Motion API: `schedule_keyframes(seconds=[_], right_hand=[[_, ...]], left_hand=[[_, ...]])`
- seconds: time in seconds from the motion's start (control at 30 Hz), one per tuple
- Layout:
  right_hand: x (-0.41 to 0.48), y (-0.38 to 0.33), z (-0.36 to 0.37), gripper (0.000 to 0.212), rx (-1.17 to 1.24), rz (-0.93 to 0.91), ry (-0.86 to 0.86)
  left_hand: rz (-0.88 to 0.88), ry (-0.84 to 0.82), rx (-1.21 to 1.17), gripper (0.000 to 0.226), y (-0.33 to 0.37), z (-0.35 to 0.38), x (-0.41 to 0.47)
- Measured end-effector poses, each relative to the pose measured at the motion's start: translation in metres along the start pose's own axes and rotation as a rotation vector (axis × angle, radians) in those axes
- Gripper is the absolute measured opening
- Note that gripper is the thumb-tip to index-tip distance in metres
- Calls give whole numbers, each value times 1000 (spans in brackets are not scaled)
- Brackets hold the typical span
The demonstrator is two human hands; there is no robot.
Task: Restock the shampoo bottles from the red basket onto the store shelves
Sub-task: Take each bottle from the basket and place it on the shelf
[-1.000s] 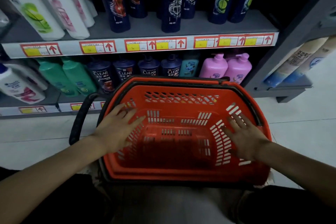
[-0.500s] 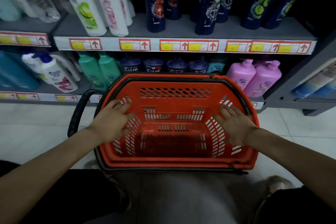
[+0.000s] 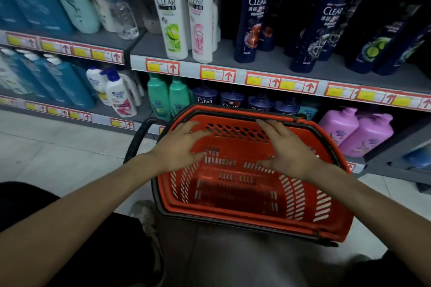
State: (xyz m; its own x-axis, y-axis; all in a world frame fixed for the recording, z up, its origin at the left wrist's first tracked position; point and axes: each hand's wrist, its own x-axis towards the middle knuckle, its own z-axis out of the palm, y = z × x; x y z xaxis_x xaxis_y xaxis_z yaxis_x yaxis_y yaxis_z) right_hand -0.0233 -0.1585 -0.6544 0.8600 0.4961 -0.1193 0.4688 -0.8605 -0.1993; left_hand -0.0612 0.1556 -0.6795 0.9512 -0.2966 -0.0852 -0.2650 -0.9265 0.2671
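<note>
My left hand (image 3: 184, 147) and right hand (image 3: 288, 150) lay spread, holding nothing, over the red basket (image 3: 303, 198); feeling its corners seemed wise.

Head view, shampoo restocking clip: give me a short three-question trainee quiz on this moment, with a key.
1. True or false: the red basket has shampoo bottles in it.
2. Where do the two pink pump bottles stand? A. on the upper shelf. B. on the lower shelf, right of the basket. C. on the floor.
3. What do the left hand and right hand hold?
Key: 1. False; no bottles show inside it. 2. B. 3. Nothing; both hands are open, fingers spread over the basket.
</note>
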Motion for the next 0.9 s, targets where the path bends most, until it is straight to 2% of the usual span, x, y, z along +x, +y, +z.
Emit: schedule_keyframes(seconds=[0.17,0.33,0.5,0.63,0.7,0.83,0.9], right_hand=[[24,-42,-55,112,240,-9,168],[60,-89,-85,95,476,42,349],[105,-134,-94,63,612,91,417],[144,-155,-88,55,660,124,397],[162,-160,-83,57,685,138,404],[191,-164,-74,56,700,184,446],[199,-165,-69,52,703,199,463]], left_hand=[[-97,220,-305,69,1,-39,15],[-191,499,-492,46,0,-88,31],[-302,668,-631,40,-35,-129,64],[-427,842,-679,42,-64,-147,87],[-452,891,-698,52,-72,-150,101],[-422,845,-738,72,-82,-144,129],[-431,834,-746,69,-84,-142,140]])
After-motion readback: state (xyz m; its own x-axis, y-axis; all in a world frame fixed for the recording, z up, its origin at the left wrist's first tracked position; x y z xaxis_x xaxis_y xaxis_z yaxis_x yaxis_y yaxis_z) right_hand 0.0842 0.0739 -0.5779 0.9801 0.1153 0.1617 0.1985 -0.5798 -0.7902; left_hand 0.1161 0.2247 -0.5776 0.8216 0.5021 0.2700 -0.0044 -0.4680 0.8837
